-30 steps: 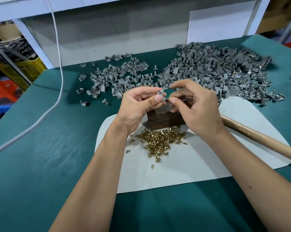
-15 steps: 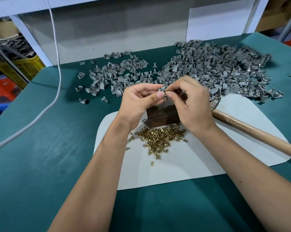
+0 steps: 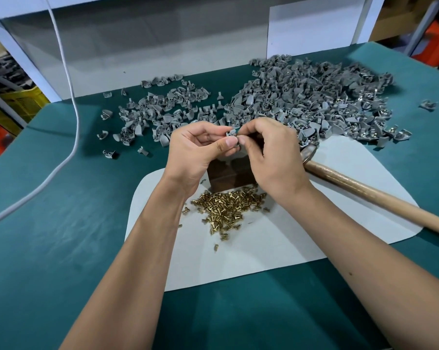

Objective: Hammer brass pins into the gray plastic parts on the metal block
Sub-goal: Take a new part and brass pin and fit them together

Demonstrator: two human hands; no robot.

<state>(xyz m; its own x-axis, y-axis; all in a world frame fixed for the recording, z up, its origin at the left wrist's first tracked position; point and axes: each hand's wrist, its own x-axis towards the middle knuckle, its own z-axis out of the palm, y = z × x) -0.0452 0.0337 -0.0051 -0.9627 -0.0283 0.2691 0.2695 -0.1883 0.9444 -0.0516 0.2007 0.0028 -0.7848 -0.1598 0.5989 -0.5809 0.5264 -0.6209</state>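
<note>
We have our left hand (image 3: 200, 147) pinching one gray part (image 3: 230, 133) between thumb and curled fingers, raised just above the metal block (image 3: 226, 176), while our right hand (image 3: 271, 152) meets it fingertip to fingertip, its thumb and forefinger pressed together as if on a brass pin; the pin itself is too small and too covered for us to tell. Our reading is that we are seating a pin in the part's hole by hand before any hammering, and to do that well we should keep the part square in the left pinch, start the pin straight down the hole and not at a slant, and press it in far enough that it stands by itself once we set the part on the block. Only then should the right hand let go. Just in front of the block, toward us, lies the heap of brass pins (image 3: 226, 205), within easy reach for the next one. To the right of the block the hammer (image 3: 365, 190) rests with its head near the block and its wooden handle running away toward our right. Block, pins and hammer all sit on a pale mat (image 3: 276, 248). Beyond the block the loose gray parts (image 3: 314, 97) spread across the green table (image 3: 62, 223), the bigger heap to the right.
</note>
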